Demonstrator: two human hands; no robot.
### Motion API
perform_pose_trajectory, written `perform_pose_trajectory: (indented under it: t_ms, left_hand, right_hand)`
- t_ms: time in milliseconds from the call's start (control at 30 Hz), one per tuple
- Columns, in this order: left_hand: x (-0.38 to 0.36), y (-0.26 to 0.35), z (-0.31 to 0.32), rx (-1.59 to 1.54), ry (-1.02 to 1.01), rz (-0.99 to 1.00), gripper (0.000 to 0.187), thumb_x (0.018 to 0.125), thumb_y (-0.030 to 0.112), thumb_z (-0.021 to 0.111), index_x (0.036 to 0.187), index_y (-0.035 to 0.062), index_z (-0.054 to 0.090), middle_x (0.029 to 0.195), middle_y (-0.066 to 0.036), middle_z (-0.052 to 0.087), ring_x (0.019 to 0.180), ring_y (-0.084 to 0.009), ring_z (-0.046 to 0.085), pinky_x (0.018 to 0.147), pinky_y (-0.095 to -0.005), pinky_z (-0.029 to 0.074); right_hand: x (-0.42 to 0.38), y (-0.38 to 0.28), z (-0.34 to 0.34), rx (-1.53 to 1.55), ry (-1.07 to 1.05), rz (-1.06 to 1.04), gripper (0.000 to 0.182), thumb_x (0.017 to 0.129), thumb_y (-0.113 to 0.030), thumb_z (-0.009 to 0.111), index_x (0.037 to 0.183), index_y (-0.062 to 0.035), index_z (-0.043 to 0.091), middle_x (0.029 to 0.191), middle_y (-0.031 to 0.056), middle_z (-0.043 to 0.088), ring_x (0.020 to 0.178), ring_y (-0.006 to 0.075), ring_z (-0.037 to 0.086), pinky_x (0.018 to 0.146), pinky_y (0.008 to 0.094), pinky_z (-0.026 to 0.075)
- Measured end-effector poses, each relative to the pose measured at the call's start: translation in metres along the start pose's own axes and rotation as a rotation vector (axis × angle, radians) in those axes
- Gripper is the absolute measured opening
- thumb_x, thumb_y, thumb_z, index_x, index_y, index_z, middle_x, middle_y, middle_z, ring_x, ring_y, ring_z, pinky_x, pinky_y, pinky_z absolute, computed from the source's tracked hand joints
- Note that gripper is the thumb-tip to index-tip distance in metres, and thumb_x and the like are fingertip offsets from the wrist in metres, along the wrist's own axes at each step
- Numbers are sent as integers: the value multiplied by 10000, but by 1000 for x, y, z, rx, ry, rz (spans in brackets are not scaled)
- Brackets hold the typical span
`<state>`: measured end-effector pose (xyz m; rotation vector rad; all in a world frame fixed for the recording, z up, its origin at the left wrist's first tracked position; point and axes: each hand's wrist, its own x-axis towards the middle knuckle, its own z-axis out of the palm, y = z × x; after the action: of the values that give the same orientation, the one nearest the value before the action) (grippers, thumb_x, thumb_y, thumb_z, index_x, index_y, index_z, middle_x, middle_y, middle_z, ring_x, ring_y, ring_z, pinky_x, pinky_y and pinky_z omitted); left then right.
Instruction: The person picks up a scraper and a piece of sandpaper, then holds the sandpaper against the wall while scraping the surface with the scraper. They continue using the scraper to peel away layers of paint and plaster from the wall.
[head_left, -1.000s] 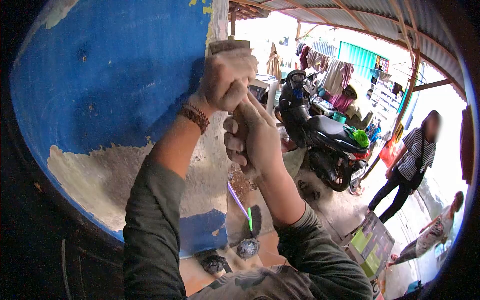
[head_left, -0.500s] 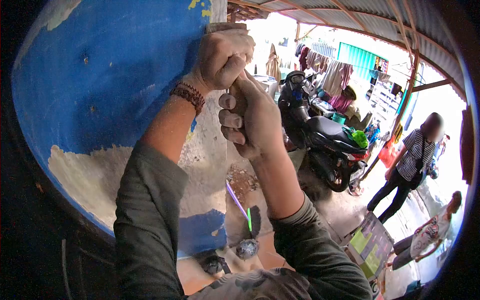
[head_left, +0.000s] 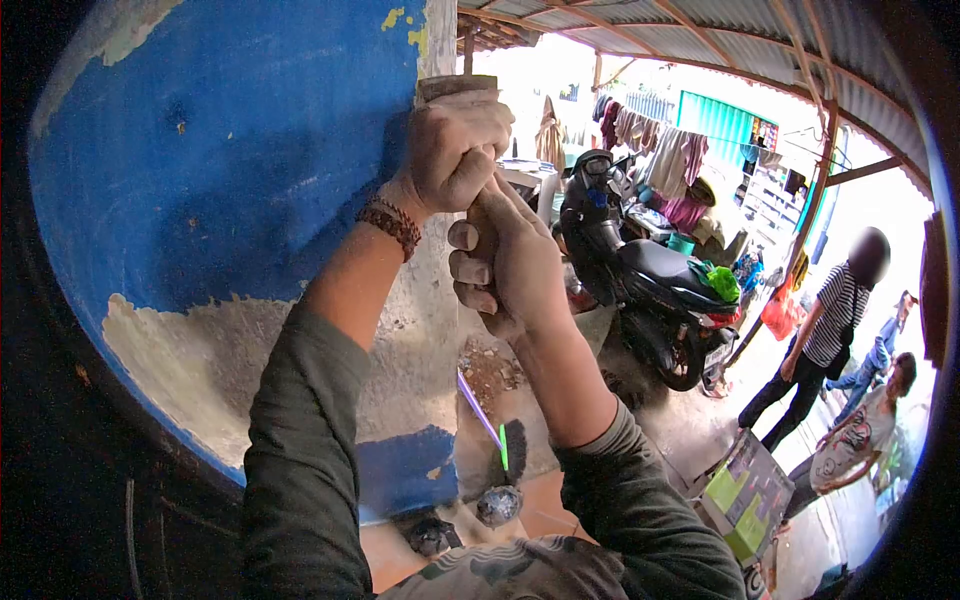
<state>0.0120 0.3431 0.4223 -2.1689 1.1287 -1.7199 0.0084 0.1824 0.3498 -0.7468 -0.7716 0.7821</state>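
Note:
Against the right edge of the blue wall [head_left: 250,150], my left hand [head_left: 455,150] is wrapped round a flat, dusty grey block [head_left: 458,88] whose end sticks out above the fist. Just below it, my right hand [head_left: 505,255] has its fingers curled, with its upper part pressed against the left hand. A dusty object shows between the right palm and fingers; it is mostly hidden, so I cannot make out what it is. Both hands are coated in pale dust. A beaded bracelet [head_left: 392,228] circles the left wrist.
A black motorcycle [head_left: 655,265] stands to the right, near hanging laundry [head_left: 660,145]. Farther right are several people, one in a striped shirt [head_left: 830,315], and a green-and-grey box [head_left: 745,495]. Below the hands lie a broom [head_left: 512,450] and rubble [head_left: 490,370].
Both hands have moved slightly down and right in view, together with the grey block. The people at the right have shifted, and one in blue is now more visible.

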Motion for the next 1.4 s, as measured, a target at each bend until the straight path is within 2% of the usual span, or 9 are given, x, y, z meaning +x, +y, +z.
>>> perform_pose_trajectory:
  t_ms: [200, 400, 800, 867, 1000, 1100, 1233, 1333, 1400]
  left_hand:
    - [31, -23, -12, 29, 47, 32, 458, 896, 343, 361, 578, 31, 472, 590, -122, 505, 542, -296, 520, 525, -385, 403]
    - [7, -4, 8, 12, 141, 18, 465, 893, 363, 368, 591, 31, 489, 590, -114, 507, 528, -288, 509, 503, -375, 401]
    - [15, -3, 2, -26, 125, -16, 502, 899, 391, 368, 597, 16, 509, 608, -125, 518, 564, -307, 528, 533, -387, 418]
    - [8, 3, 0, 46, 16, -131, 388, 827, 338, 398, 654, 7, 505, 728, -156, 587, 731, -350, 606, 774, -399, 476]
    - [7, -8, -1, 13, -33, -123, 378, 829, 325, 391, 648, 12, 500, 725, -158, 577, 720, -344, 594, 730, -392, 467]
    - [31, -24, -5, 29, 88, 24, 517, 908, 398, 353, 565, 30, 475, 562, -106, 477, 509, -279, 488, 495, -383, 376]
    - [5, -8, -1, -45, -111, -131, 459, 891, 394, 371, 692, 15, 536, 736, -153, 564, 718, -328, 561, 674, -377, 440]
    - [17, -22, 4, 134, 84, 86, 492, 900, 389, 366, 565, 41, 461, 565, -109, 480, 519, -288, 484, 501, -384, 368]
    - [36, -32, -7, 10, 54, -3, 437, 860, 350, 394, 571, 32, 470, 567, -118, 481, 509, -301, 480, 504, -400, 379]
  right_hand:
    - [22, -29, 12, 33, -137, -65, 160, 974, -296, 420, 914, -165, 490, 653, -29, 414, 411, 53, 316, 295, 198, 197]
    - [2, -17, 4, -82, 11, -48, 192, 964, -261, 420, 1084, -169, 538, 645, -31, 431, 394, 43, 331, 293, 191, 211]
    - [4, -25, 3, -9, -48, -22, 229, 973, -228, 407, 1158, -177, 532, 650, -25, 435, 384, 40, 322, 285, 181, 200]
    - [5, -20, 1, -51, 1, -59, 218, 973, -238, 410, 1132, -166, 540, 653, -22, 436, 384, 40, 319, 283, 181, 198]
    - [4, -23, 4, -49, -4, -56, 165, 971, -249, 421, 1026, -146, 539, 652, -22, 440, 385, 41, 326, 279, 181, 201]
    - [24, -36, 5, 44, -146, -50, 184, 981, -280, 423, 932, -130, 518, 656, -28, 444, 386, 39, 315, 282, 179, 203]
    - [8, -26, -6, -50, -52, 10, 199, 968, -320, 439, 1001, -157, 549, 617, -21, 428, 389, 71, 364, 302, 224, 246]
    - [21, -26, -5, -83, -42, -28, 186, 965, -305, 436, 958, -149, 536, 617, -20, 431, 389, 73, 370, 301, 223, 249]
    - [37, -34, -3, -55, -142, -93, 168, 959, -286, 430, 917, -144, 509, 622, -18, 434, 391, 70, 365, 302, 218, 250]
